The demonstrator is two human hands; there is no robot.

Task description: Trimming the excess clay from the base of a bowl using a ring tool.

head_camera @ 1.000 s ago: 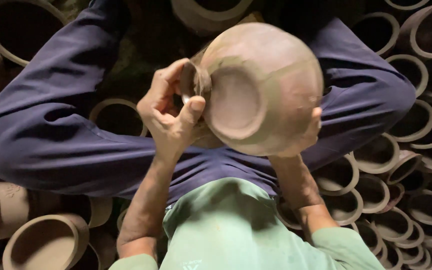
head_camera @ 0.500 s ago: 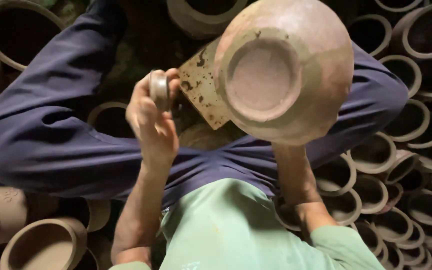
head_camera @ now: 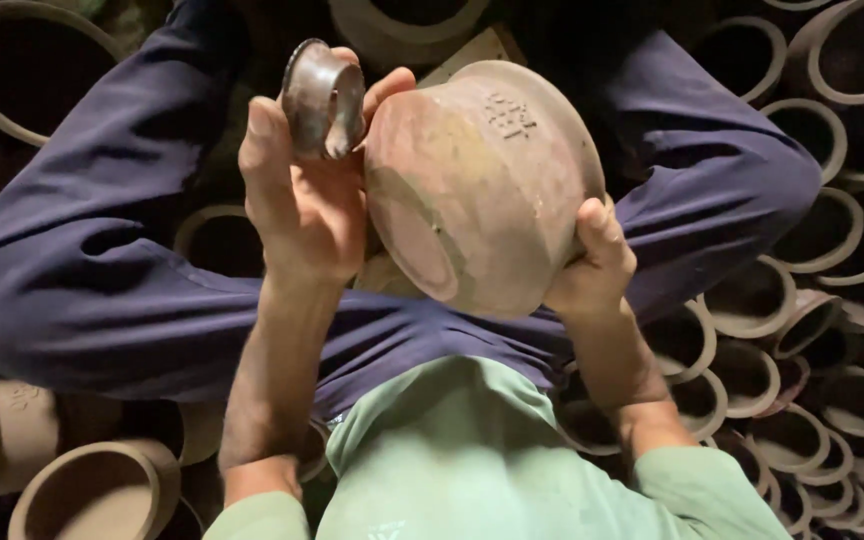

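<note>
The right hand (head_camera: 592,265) cradles a round, reddish-brown unfired clay pot (head_camera: 482,180) from its 3 o'clock side, base tilted toward 7 o'clock, above the lap of dark blue trousers (head_camera: 102,250). The left hand (head_camera: 307,205) is closed around a small, dark, round-faced tool (head_camera: 324,98), held just beside the pot's wall at 10 o'clock. This looks like the beating or smoothing step; a steady grip and a turn of the pot seem called for. Rows of open clay pots (head_camera: 822,240) lie around.

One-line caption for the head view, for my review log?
Seated among rows of clay pots, a person steadies a round clay pot with the right hand while the left hand holds a small rounded tool.
</note>
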